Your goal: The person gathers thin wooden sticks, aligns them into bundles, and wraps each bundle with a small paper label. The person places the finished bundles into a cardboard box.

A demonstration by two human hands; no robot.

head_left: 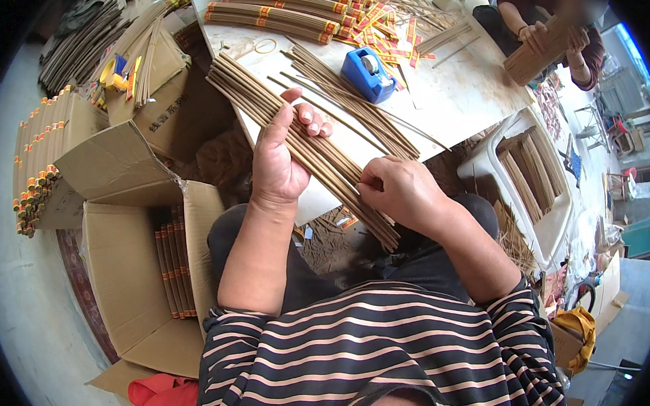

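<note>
A loose bundle of thin brown incense sticks (323, 164) slants from the table's edge down toward my lap. Across its middle lies my left hand (281, 150), palm turned up, with thumb and fingers curled round the sticks. My right hand (406, 194) is at the lower part of the bundle, its fingers bent and pinched against the sticks; the fingertips are partly hidden. More loose incense sticks (348, 90) lie on the white table (467, 90) just beyond my hands, beside a blue tape dispenser (368, 75).
Banded bundles (276, 12) and red-yellow labels (378, 32) cover the table's far side. On the left, an open cardboard box (139, 266) holds banded bundles. At right stands a white tub (502, 185) of sticks. Beyond the table, another person's hands (545, 37) grip a thick bundle.
</note>
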